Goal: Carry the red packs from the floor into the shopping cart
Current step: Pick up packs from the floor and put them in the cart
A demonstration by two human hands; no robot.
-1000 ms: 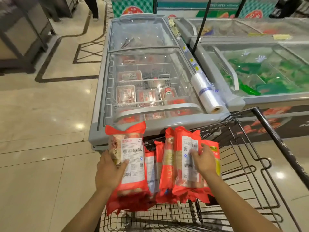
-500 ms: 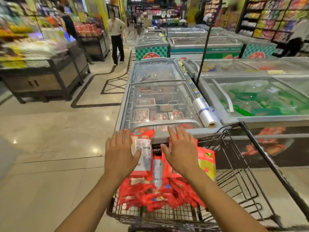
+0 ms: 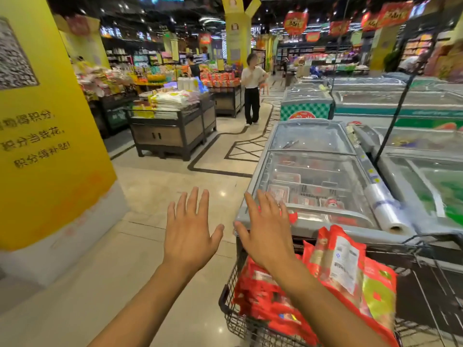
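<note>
Fingers, left hand: straight and fanned apart, palm down, holding nothing; the hand hangs in the air over the floor, just left of the cart.
Fingers, right hand: also straight and spread, released, nothing in them; the hand is raised above the cart's near left corner, thumb pointing toward the left hand.
Red packs: piled inside the shopping cart; a few stand upright against the far side with white labels showing, others lie lower in the basket. The right forearm crosses in front of them, and it looks clear of them, though the blur makes that hard to judge.
Shopping cart: dark wire basket at lower right, standing against the end of the freezer.
Freezer: grey chest with curved glass lids and trays of packaged goods under them; more chests stand beside and behind it.
Roll of clear bags: lies on the ledge between two freezers.
Floor: glossy beige tiles.
Yellow pillar: at far left, with printed text.
Display stand: dark, stacked with bags, across the aisle.
Person: stands in the aisle, well away.
</note>
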